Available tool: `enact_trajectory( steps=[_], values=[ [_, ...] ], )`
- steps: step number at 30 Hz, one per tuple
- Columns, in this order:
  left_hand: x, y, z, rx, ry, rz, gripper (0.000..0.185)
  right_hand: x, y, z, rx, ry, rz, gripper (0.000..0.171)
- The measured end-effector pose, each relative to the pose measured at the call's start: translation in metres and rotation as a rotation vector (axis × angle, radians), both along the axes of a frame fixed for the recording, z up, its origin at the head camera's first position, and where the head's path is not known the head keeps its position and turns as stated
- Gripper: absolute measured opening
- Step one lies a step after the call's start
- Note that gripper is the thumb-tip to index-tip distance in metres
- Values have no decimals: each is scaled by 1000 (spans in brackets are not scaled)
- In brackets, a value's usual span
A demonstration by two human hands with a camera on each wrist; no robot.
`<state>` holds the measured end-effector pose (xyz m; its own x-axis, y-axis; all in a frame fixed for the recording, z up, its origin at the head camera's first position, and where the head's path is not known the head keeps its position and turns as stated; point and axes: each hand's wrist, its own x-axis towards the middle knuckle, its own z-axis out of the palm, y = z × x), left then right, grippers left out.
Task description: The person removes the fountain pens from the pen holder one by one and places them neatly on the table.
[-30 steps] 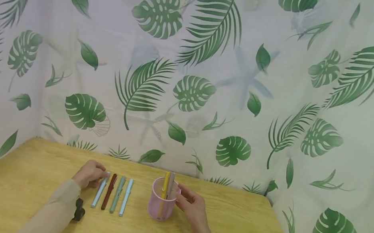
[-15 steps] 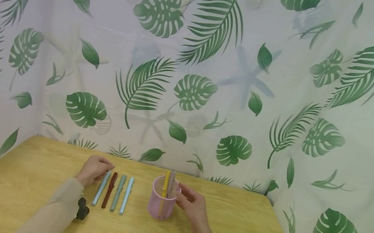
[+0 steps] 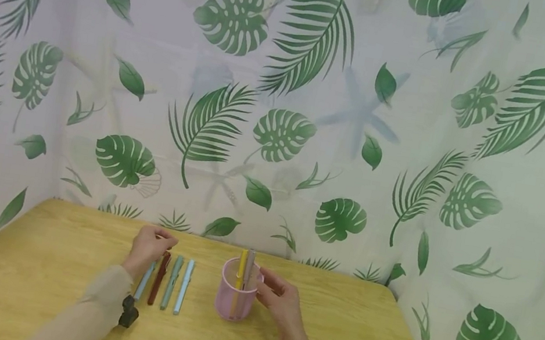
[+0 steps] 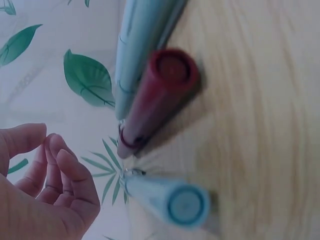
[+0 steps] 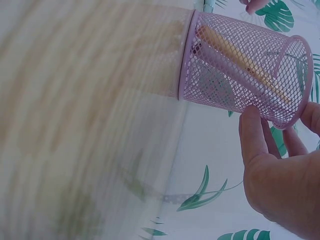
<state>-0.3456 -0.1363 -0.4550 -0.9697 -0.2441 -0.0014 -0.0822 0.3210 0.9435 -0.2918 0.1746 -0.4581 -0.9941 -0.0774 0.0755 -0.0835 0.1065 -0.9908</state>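
Note:
My left hand (image 3: 151, 247) hovers above the far ends of the pens, fingers loosely curled, nothing held. In the left wrist view its thumb tip is close to the index fingertip. Below it, the leftmost light blue pen (image 3: 144, 283) is partly covered by the hand. Beside that lie a dark red pen (image 3: 158, 281), a grey-green pen (image 3: 171, 284) and another light blue pen (image 3: 184, 287). My right hand (image 3: 283, 310) holds the pink mesh pen holder (image 3: 233, 303) at its right rim, thumb at the rim and fingers against the side. A yellow pen (image 3: 242, 265) and a greyish-mauve pen (image 3: 249, 269) stand inside.
The wooden table (image 3: 348, 334) carries everything. Behind it hangs a white curtain (image 3: 289, 196) with green leaf prints, meeting the table's back edge. A black wrist strap piece (image 3: 128, 312) sits at the left sleeve.
My left hand has moved right and slightly away, from the leftmost pen's far end toward the dark red pen's. The right hand and pen holder have stayed in place.

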Motion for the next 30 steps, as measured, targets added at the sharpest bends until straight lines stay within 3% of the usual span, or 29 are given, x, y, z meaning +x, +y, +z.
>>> enact_trajectory(
  steps=[8, 23, 30],
  values=[
    [2, 16, 2, 149, 38, -44, 21, 1, 0, -2, -18, 11, 17, 45],
    [2, 46, 1, 205, 111, -171, 17, 2, -1, -1, -22, 11, 17, 44],
    [5, 60, 7, 228, 137, -253, 15, 1, -1, 0, -27, 18, 12, 44]
  ],
)
